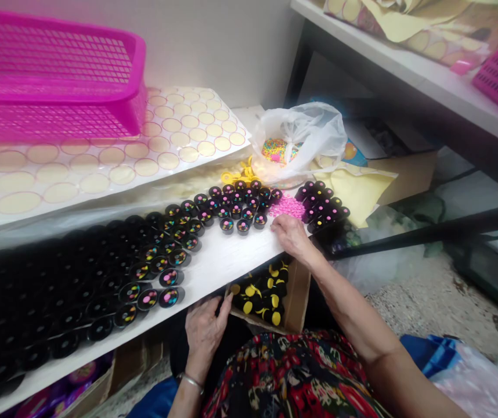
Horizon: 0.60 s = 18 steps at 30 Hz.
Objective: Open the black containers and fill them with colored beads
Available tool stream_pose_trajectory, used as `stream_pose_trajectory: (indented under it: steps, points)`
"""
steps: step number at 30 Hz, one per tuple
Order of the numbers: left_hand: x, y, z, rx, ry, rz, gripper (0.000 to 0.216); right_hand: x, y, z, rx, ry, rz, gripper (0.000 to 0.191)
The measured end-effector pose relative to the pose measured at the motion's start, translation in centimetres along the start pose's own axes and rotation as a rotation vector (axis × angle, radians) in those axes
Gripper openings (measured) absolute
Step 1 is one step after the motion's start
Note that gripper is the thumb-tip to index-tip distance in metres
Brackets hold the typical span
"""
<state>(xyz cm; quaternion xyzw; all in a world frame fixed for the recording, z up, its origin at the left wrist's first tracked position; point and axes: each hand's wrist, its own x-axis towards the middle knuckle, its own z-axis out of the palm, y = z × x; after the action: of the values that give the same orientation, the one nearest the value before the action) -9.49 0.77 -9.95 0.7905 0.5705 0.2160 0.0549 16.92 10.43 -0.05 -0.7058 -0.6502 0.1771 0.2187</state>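
One view only: head cam, worn by the person, looking forward and down over the counter (231,249). Close range: patterned top (292,377) cuts into bottom edge, left grip (208,325) and right grip (291,235) sit around mid-frame. Counter edge runs slantwise, lower left to centre right. Wide field: pink basket (139,64) upper left, shelf (388,61) upper right, floor (394,307) at right

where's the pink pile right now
In the head view, the pink pile lies right of centre on the white surface, just beyond the right hand, between groups of black cups.
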Motion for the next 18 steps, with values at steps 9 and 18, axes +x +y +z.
stream_pose_trajectory:
  steps: [9, 18]
  points:
    - [0.0, -0.1, 0.0, -0.005, 0.049, 0.019, 0.035, -1.6, -0.5, 1.3, -0.139, 0.071, -0.029, 0.019]
    - [-0.2, -0.1, -0.3, 0.014, -0.007, -0.007, 0.036, 1.5, -0.5, 0.4, 0.137, 0.429, -0.109, 0.015]
